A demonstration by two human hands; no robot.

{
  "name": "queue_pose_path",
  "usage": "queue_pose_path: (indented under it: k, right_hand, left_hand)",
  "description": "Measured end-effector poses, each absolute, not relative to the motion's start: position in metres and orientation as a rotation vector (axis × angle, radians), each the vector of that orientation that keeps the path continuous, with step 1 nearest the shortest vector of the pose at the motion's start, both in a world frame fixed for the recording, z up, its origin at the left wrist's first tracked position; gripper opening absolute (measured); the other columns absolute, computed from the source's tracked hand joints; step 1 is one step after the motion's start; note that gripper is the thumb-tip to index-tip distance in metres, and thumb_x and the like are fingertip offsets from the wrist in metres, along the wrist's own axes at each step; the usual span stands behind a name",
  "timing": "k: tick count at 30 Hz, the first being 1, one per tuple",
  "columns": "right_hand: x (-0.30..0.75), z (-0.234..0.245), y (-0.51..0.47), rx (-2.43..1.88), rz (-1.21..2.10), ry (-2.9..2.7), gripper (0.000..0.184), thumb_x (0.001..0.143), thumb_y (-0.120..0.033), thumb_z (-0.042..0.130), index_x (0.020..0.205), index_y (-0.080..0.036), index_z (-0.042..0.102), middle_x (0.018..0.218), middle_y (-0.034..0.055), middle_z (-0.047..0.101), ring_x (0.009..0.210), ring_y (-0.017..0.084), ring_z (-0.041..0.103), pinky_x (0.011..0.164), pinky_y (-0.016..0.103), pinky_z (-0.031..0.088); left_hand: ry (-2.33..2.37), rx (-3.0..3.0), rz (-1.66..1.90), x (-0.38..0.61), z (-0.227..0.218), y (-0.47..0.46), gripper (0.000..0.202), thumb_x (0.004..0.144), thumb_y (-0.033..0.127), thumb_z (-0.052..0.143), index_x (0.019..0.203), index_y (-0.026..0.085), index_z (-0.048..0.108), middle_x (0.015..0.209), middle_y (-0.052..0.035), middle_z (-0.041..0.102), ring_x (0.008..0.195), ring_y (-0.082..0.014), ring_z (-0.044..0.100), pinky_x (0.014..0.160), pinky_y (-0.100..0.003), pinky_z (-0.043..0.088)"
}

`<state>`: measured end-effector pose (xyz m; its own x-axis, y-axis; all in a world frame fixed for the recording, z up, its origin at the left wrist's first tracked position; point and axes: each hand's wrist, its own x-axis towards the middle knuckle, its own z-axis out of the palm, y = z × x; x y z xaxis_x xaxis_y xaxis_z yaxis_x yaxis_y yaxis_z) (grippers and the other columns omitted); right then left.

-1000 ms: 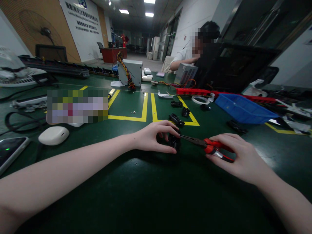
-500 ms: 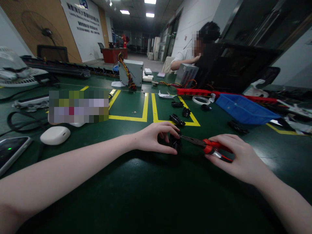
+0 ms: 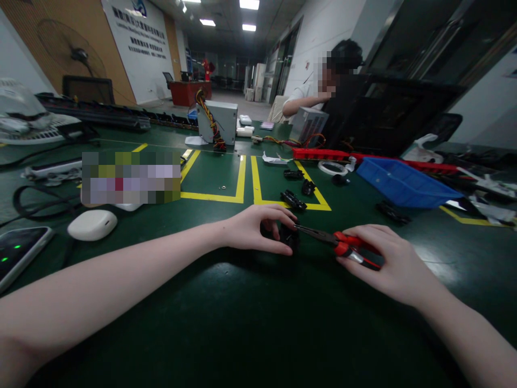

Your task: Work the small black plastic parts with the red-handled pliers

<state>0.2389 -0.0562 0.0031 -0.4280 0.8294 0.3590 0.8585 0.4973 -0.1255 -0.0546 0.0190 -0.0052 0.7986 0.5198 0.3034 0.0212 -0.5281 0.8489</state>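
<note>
My left hand [image 3: 258,229] is closed around a small black plastic part [image 3: 289,238], thumb below and fingers above; the fingers partly hide it. My right hand [image 3: 383,261] grips the red-and-black handles of needle-nose pliers [image 3: 341,243]. The pliers point left, and their thin jaws meet the upper edge of the black part near my left fingertips. Whether the jaws pinch anything is too small to tell. Just beyond my left hand, similar black parts [image 3: 294,200] lie in and across a yellow taped outline [image 3: 291,206] on the green table [image 3: 226,328].
A blue bin [image 3: 406,183] stands at the right, with another black part [image 3: 392,212] before it. Behind are a red strip [image 3: 323,154], a white ring [image 3: 332,167] and power supply units [image 3: 220,124]. A white case [image 3: 92,224] and a phone [image 3: 24,250] lie left. A person [image 3: 309,99] sits across the table.
My right hand and the pliers have shifted very slightly to the left. My left hand keeps its hold on the black part, almost still.
</note>
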Motion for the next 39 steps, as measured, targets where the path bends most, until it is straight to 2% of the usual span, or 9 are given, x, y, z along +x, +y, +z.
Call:
queue_pose_path:
  k: [8, 22, 28, 34, 36, 39]
  right_hand:
    - [0.237, 0.003, -0.055, -1.394, -0.114, -2.405, 0.028, 0.077, -0.043, 0.061, 0.097, -0.023, 0.061, 0.093, 0.0072, 0.069, 0.086, 0.028, 0.064, 0.074, 0.046, 0.051]
    - [0.238, 0.006, -0.055, -1.414, -0.167, -2.534, 0.029, 0.076, -0.045, 0.062, 0.095, -0.022, 0.062, 0.090, 0.0066, 0.068, 0.082, 0.025, 0.063, 0.075, 0.042, 0.048]
    - [0.236, 0.008, -0.057, -1.434, -0.205, -2.558, 0.030, 0.078, -0.046, 0.059, 0.096, -0.022, 0.061, 0.090, 0.0071, 0.068, 0.080, 0.024, 0.063, 0.071, 0.039, 0.047]
    - [0.234, 0.010, -0.060, -1.468, -0.248, -2.574, 0.030, 0.080, -0.048, 0.057, 0.094, -0.021, 0.062, 0.086, 0.0068, 0.067, 0.077, 0.022, 0.061, 0.070, 0.036, 0.044]
    - [0.234, 0.009, -0.060, -1.471, -0.269, -2.567, 0.032, 0.078, -0.049, 0.058, 0.093, -0.021, 0.062, 0.086, 0.0062, 0.067, 0.076, 0.022, 0.061, 0.069, 0.035, 0.043]
    - [0.234, 0.007, -0.060, -1.476, -0.292, -2.559, 0.032, 0.077, -0.049, 0.059, 0.093, -0.022, 0.062, 0.084, 0.0057, 0.067, 0.075, 0.021, 0.060, 0.068, 0.033, 0.041]
  left_hand:
    - [0.401, 1.999, 0.577, -0.055, -0.004, 0.024, 0.040, 0.071, 0.029, 0.078, 0.108, 0.016, 0.068, 0.130, -0.0134, 0.056, 0.107, -0.0243, 0.059, 0.082, -0.037, 0.050]
    - [0.368, 2.233, 0.466, -0.055, -0.010, 0.025, 0.041, 0.075, 0.034, 0.075, 0.111, 0.018, 0.064, 0.132, -0.0126, 0.052, 0.112, -0.0237, 0.056, 0.094, -0.042, 0.046]
    - [0.368, 2.309, 0.464, -0.055, -0.008, 0.021, 0.041, 0.079, 0.037, 0.071, 0.112, 0.016, 0.061, 0.132, -0.0130, 0.050, 0.112, -0.0233, 0.055, 0.092, -0.038, 0.047]
    - [0.398, 2.379, 0.512, -0.055, -0.007, 0.015, 0.050, 0.078, 0.036, 0.072, 0.121, 0.017, 0.055, 0.121, -0.0115, 0.058, 0.095, -0.0195, 0.060, 0.081, -0.034, 0.050]
    - [0.387, 2.428, 0.519, -0.056, -0.007, 0.013, 0.049, 0.080, 0.035, 0.070, 0.122, 0.019, 0.054, 0.122, -0.0104, 0.059, 0.098, -0.0201, 0.060, 0.084, -0.034, 0.049]
    - [0.365, 2.525, 0.536, -0.059, -0.006, 0.010, 0.044, 0.082, 0.035, 0.068, 0.122, 0.021, 0.056, 0.129, -0.0100, 0.056, 0.115, -0.0229, 0.055, 0.096, -0.036, 0.045]
